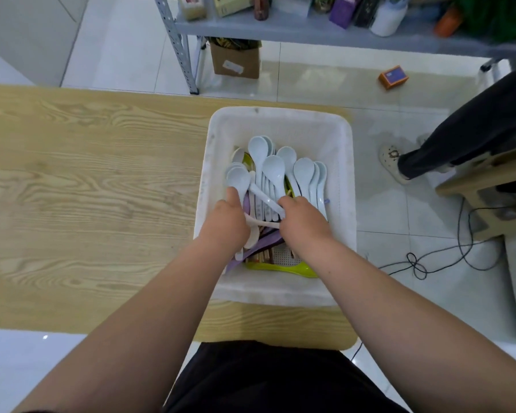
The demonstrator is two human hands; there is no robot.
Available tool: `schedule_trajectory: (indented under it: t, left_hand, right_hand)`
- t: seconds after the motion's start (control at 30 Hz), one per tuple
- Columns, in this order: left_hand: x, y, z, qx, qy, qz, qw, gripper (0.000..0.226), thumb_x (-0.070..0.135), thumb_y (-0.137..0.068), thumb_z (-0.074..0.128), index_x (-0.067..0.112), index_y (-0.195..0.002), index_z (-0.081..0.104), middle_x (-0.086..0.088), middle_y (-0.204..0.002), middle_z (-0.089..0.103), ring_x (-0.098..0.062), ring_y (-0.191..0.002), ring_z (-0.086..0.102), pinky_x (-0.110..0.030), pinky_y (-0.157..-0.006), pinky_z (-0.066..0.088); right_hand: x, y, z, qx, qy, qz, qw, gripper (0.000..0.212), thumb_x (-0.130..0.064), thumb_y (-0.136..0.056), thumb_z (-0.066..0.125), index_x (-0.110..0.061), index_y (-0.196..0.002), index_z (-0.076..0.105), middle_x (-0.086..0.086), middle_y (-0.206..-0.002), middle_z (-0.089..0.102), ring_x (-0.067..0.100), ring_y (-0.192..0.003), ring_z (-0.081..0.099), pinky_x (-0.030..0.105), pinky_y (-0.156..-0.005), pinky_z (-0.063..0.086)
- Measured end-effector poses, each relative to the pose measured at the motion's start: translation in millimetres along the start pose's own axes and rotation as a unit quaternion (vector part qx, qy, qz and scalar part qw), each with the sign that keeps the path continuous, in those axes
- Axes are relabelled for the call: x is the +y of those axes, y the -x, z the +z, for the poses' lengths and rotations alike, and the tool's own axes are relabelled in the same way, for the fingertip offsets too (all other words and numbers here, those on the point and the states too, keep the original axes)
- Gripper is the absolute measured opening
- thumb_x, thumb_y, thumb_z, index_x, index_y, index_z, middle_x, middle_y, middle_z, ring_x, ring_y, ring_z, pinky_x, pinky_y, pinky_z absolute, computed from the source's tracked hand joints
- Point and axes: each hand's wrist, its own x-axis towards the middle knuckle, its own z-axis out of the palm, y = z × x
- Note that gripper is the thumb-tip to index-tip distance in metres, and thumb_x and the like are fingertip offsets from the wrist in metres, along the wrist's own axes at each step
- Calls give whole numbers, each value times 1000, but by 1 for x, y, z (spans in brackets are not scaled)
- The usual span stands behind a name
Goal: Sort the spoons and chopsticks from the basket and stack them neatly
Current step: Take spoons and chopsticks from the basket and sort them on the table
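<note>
Two hands work inside one white basket (276, 119), which sits at the right end of the wooden tabletop (87, 180), probably so the long stretch of wood left of the hands can take the sorted stacks. Every spoon and chopstick I can see lies in the basket, so I'd say the sorting has barely begun.

The left hand (227, 222) reaches in with one digit laid on the bowl of a pale blue spoon. Its other fingers are hidden under the palm, so I cannot tell whether it grips anything. Just beyond both hands lie the pale blue spoons (280, 165), bowls pointing away and handles towards the person, handy for gathering. I count about ten bowls, though several nest together and the number is unsure. Between the hands a slanting spoon (262, 199) crosses the rest, and one cream spoon (261, 224) lies below it. Under the wrists are a few purple spoons (265, 244), two or so green spoons (280, 268) and a bundle of brown chopsticks (261, 257), too hidden to count.

The right hand (304, 222) has its fingers curled down round the handle end of the slanting spoon, seemingly to lift it off the pile.
</note>
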Motion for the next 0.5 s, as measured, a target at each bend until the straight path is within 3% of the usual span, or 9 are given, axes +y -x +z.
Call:
schedule_trajectory:
  t: [0.17,0.27,0.37,0.5]
  left_hand:
    - [-4,23,-2,-10,207,-63,976,45,10,-88,65,19,-122,38,-4,-89,62,-20,-75,63,-30,-59,49]
    - [-2,42,-1,-34,347,-117,930,26,9,-88,67,13,-112,56,-8,-93,66,-24,-77,68,-42,-73,62]
    - [4,63,2,-48,463,-138,874,22,6,-91,65,8,-112,59,-12,-97,61,-22,-78,64,-37,-68,58]
    - [13,89,7,-54,533,-165,828,15,8,-94,63,5,-107,56,-14,-93,59,-23,-74,60,-32,-62,55]
  right_hand:
    - [13,11,-3,28,-210,12,977,43,-11,-102,42,-23,-142,53,7,-125,48,27,-101,60,41,-91,52]
    - [20,24,-4,53,-293,26,954,41,-12,-102,43,-25,-138,58,8,-125,53,25,-102,63,27,-78,51]
    - [24,47,-11,74,-318,16,945,41,-12,-101,43,-25,-135,61,6,-120,57,18,-91,60,18,-64,39]
    - [25,89,-24,117,-349,-14,930,39,-13,-103,43,-23,-136,59,-5,-118,49,13,-97,58,18,-75,40]
